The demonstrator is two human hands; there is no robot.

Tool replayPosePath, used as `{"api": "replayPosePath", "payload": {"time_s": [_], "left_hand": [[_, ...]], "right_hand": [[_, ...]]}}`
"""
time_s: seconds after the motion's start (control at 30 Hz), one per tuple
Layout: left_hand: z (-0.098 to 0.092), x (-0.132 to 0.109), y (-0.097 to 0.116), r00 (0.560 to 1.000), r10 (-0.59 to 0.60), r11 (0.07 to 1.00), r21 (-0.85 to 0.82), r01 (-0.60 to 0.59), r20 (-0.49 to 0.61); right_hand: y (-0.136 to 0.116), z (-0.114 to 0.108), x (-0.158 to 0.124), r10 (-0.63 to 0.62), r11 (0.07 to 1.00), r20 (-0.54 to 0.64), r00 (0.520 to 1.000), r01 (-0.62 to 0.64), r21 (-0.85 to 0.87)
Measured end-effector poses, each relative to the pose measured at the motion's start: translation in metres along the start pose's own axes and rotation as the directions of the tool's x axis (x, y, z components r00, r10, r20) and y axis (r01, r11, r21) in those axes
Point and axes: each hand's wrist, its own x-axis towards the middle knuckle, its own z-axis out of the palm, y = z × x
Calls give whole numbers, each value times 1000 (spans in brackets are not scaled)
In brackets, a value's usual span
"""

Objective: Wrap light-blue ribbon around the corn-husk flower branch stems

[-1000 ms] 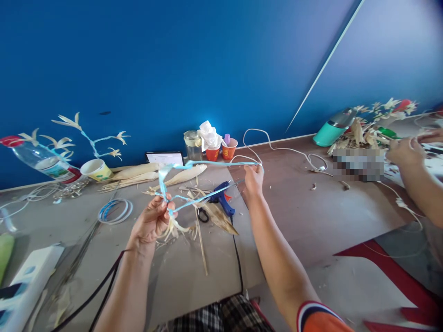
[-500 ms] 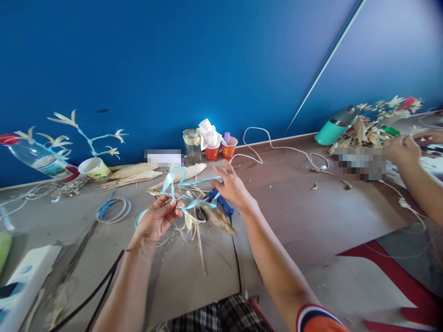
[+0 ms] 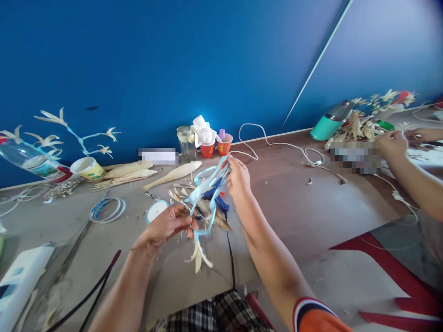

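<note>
My left hand (image 3: 171, 224) pinches a thin stem wrapped in light-blue tape. A pale husk flower (image 3: 198, 258) hangs from it, petals downward, below the fingers. In my right hand (image 3: 238, 176), raised to the right and farther back, the fingers are closed on a length of light-blue tape (image 3: 207, 182). The tape runs in loose loops between both hands. Behind it on the table lies a blue glue gun (image 3: 218, 198), partly hidden, beside dry husk pieces (image 3: 221, 223). Left of these, close to my left hand, is a white disc with a blue rim (image 3: 157, 211).
Pale husks (image 3: 176, 174), a glass jar (image 3: 187, 143) and red paper cups (image 3: 224, 145) stand or lie along the blue wall. A yellow cup (image 3: 88, 168) with husk flowers is at left, near a wire coil (image 3: 107, 210). Another person's hand (image 3: 394, 145) works at right.
My right hand has gone from open fingers to closed on the tape, drawing it upward. My left hand has shifted right and lower, and the flower now hangs below it.
</note>
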Motion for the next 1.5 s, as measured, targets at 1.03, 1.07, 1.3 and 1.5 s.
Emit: {"api": "replayPosePath", "payload": {"time_s": [1.03,1.07,1.3,1.5], "left_hand": [[-5,-1,4,996,34,998,-58,-39,-82],[-4,-1,4,996,26,998,-47,-30,-81],[-1,-2,0,1000,-22,998,67,23,-19],[-3,-3,-1,997,67,998,-11,-67,33]], "right_hand": [[-2,-5,-14,-169,705,730,662,599,-381],[-4,-4,-15,-166,761,740,651,562,-324],[-22,-9,-6,73,997,488,870,-74,-18],[-10,-10,-1,201,976,409,890,-144,-166]]}}
